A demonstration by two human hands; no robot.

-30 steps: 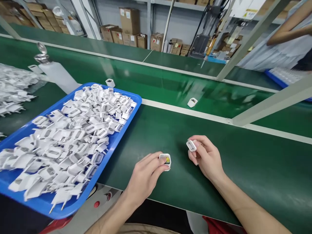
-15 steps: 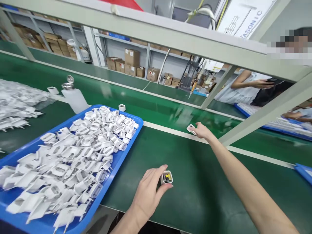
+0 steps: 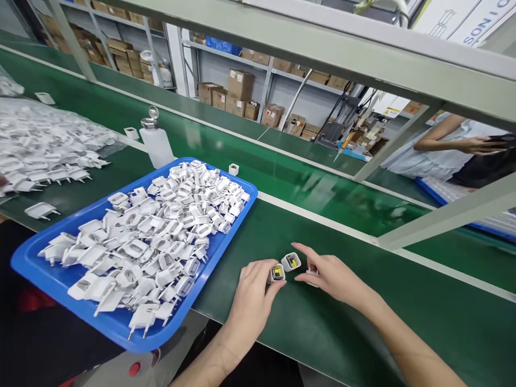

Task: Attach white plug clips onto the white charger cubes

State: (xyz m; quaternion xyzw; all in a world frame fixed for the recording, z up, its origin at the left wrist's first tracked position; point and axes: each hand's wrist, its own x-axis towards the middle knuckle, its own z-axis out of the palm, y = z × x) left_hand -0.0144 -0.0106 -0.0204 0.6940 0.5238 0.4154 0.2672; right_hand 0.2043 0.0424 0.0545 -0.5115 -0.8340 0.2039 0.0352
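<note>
A small white charger shell (image 3: 277,273), its open end showing yellow and dark parts inside, sits on the green tabletop (image 3: 363,301) near the front edge, pinched between the thumb and fingertips of the left hand (image 3: 252,298), whose grip is closed around it. Just beside it, to the right and a little farther back, a second white shell (image 3: 291,262) with the same yellow inside rests on the tabletop. The right hand (image 3: 328,275) lies next to that one, forefinger stretched toward it; a bit of white shows under its fingers, but whether that grip is clenched on anything I cannot tell.

To the left, a blue tray (image 3: 52,271) heaped with white plug housings (image 3: 161,226) hangs partly over the tabletop's front edge. Behind the tray stands a white bottle with a metal cap (image 3: 155,141), and a lone white shell (image 3: 233,169) sits on the conveyor belt (image 3: 306,185) past the tray's far corner. More white housings lie in a loose pile (image 3: 44,150) at far left. Across the belt, another person's arm (image 3: 451,141) is seen at right.
</note>
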